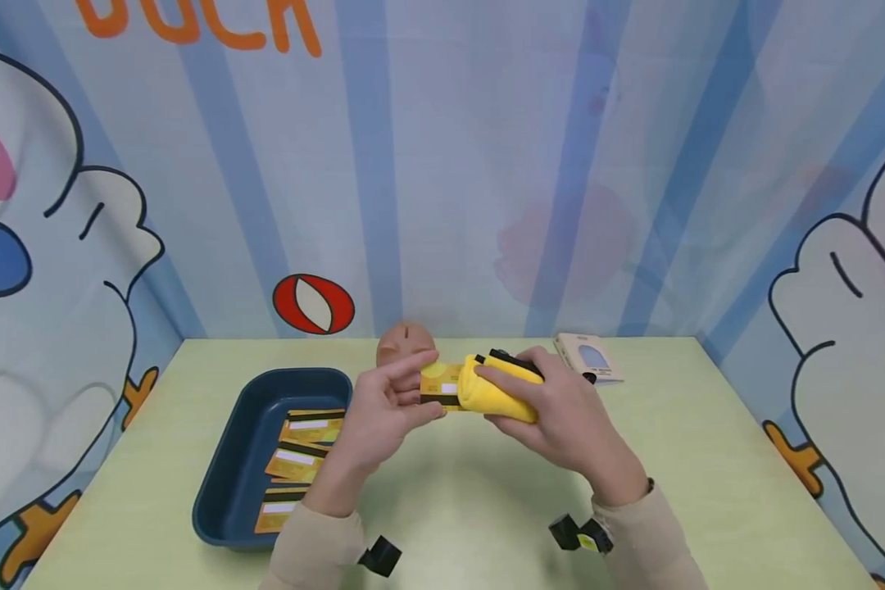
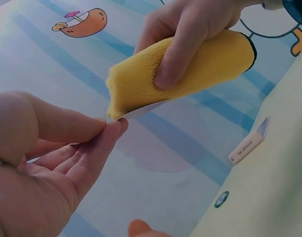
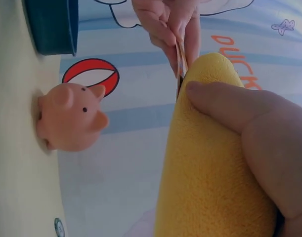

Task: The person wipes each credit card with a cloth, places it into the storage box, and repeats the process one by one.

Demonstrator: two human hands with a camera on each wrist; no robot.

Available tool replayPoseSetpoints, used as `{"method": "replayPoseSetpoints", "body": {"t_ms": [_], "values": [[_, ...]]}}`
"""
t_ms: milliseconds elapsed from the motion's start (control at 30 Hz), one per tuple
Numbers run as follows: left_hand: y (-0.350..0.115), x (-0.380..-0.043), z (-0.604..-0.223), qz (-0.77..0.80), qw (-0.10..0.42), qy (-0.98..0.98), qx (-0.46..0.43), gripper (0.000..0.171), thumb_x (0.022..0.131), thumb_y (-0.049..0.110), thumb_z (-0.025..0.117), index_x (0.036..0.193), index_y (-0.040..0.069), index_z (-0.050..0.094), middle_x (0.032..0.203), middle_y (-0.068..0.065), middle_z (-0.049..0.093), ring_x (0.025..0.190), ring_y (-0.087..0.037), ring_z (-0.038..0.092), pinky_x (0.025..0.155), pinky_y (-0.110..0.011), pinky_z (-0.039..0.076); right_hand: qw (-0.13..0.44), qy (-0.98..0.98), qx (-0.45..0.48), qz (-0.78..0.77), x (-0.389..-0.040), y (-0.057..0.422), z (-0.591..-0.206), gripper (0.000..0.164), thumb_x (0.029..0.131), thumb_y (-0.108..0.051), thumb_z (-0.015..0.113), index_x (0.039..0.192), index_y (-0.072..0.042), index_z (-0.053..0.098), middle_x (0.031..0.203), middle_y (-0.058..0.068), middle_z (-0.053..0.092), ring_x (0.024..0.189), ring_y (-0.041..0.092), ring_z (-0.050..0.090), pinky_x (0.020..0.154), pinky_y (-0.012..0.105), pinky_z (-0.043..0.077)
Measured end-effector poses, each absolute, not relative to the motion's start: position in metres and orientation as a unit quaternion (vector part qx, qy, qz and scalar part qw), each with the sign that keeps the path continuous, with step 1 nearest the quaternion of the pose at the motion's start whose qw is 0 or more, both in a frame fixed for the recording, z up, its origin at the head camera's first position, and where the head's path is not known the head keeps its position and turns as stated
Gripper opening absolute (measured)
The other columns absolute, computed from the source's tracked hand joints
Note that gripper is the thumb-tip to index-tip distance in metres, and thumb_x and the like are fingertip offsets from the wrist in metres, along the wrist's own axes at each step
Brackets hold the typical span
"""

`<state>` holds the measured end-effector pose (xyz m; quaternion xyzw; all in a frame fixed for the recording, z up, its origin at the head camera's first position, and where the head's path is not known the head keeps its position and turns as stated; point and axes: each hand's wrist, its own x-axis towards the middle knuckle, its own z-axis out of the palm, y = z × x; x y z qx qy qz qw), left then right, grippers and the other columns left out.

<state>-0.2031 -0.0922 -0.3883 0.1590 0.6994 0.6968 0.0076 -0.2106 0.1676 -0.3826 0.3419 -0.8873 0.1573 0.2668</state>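
Between thumb and fingers, my left hand pinches the left end of a gold bank card with a dark stripe and a white strip. My right hand grips a yellow fuzzy cloth, bunched into a thick roll with a dark edge. The cloth lies against the card and covers its right part; in the left wrist view only a thin edge of the card shows below it. Both hands are raised above the table.
A dark blue tray holding several gold cards stands left. Behind my left hand sits a pink piggy bank. A small white box lies at the table's back right. A striped curtain borders the back.
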Motion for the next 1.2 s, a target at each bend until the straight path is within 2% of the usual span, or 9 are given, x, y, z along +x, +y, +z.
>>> {"method": "replayPoseSetpoints", "body": {"t_ms": [233,300,400,467,533,667,867,1033,1200], "values": [[-0.102,-0.200,-0.390,0.667,0.017,0.731,0.145,0.065,0.088,-0.014,0.073,0.149,0.003,0.057,0.123,-0.020,0.072,0.107,-0.028,0.074,0.088,-0.034,0.062,0.267,-0.892,0.337,0.138,-0.213,0.173,-0.395,0.056,0.085,-0.041,0.088,0.138,-0.032,0.071,0.113,0.014,0.062,0.086,0.023,0.057,0.067,0.039,0.055],[-0.109,-0.201,-0.388,0.648,0.021,0.746,0.150,0.064,0.089,-0.011,0.074,0.149,0.005,0.058,0.097,-0.014,0.070,0.088,-0.021,0.070,0.081,-0.027,0.062,0.267,-0.897,0.330,0.127,-0.215,0.177,-0.397,0.056,0.085,-0.041,0.088,0.137,-0.032,0.071,0.112,0.014,0.062,0.085,0.023,0.056,0.066,0.039,0.054],[-0.122,-0.203,-0.384,0.623,0.028,0.767,0.151,0.063,0.090,-0.008,0.074,0.148,0.010,0.060,0.097,-0.010,0.070,0.086,-0.017,0.068,0.079,-0.027,0.061,0.251,-0.908,0.313,0.123,-0.217,0.183,-0.401,0.056,0.086,-0.043,0.087,0.138,-0.031,0.071,0.111,0.013,0.061,0.083,0.021,0.054,0.064,0.036,0.051],[-0.133,-0.202,-0.382,0.610,0.028,0.779,0.143,0.061,0.090,-0.007,0.073,0.146,0.014,0.062,0.102,-0.011,0.072,0.085,-0.018,0.068,0.078,-0.028,0.062,0.228,-0.918,0.296,0.132,-0.218,0.186,-0.406,0.057,0.086,-0.042,0.086,0.140,-0.031,0.070,0.111,0.012,0.060,0.082,0.020,0.052,0.062,0.033,0.049],[-0.145,-0.201,-0.381,0.592,0.023,0.795,0.133,0.058,0.091,-0.005,0.073,0.145,0.014,0.063,0.126,-0.015,0.073,0.101,-0.024,0.073,0.083,-0.034,0.064,0.202,-0.928,0.278,0.145,-0.218,0.190,-0.412,0.057,0.087,-0.042,0.085,0.141,-0.030,0.069,0.110,0.011,0.059,0.080,0.018,0.050,0.060,0.030,0.046],[-0.174,-0.199,-0.379,0.550,0.009,0.828,0.112,0.048,0.093,-0.001,0.074,0.139,0.009,0.064,0.123,-0.016,0.073,0.097,-0.025,0.071,0.079,-0.032,0.063,0.148,-0.943,0.248,0.162,-0.218,0.197,-0.423,0.058,0.089,-0.039,0.084,0.143,-0.028,0.067,0.109,0.011,0.059,0.075,0.016,0.048,0.054,0.028,0.042],[-0.219,-0.192,-0.381,0.519,0.005,0.852,0.076,0.036,0.093,0.006,0.077,0.127,0.003,0.064,0.124,-0.018,0.071,0.093,-0.023,0.072,0.077,-0.032,0.063,0.073,-0.960,0.214,0.163,-0.220,0.208,-0.437,0.061,0.092,-0.040,0.080,0.148,-0.025,0.062,0.107,0.012,0.057,0.074,0.017,0.048,0.052,0.029,0.042],[-0.252,-0.184,-0.388,0.449,0.020,0.890,0.080,0.025,0.098,0.009,0.072,0.120,0.003,0.064,0.099,-0.014,0.068,0.080,-0.025,0.065,0.068,-0.033,0.058,0.024,-0.966,0.200,0.162,-0.220,0.216,-0.441,0.062,0.094,-0.041,0.077,0.150,-0.022,0.060,0.105,0.013,0.058,0.074,0.019,0.049,0.052,0.031,0.042],[-0.269,-0.175,-0.399,0.371,0.052,0.922,0.098,0.018,0.097,0.004,0.070,0.115,0.008,0.072,0.096,-0.009,0.064,0.077,-0.021,0.057,0.063,-0.031,0.053,-0.013,-0.970,0.183,0.160,-0.220,0.216,-0.440,0.062,0.096,-0.043,0.075,0.150,-0.017,0.060,0.102,0.011,0.061,0.078,0.020,0.049,0.056,0.032,0.043]]}}
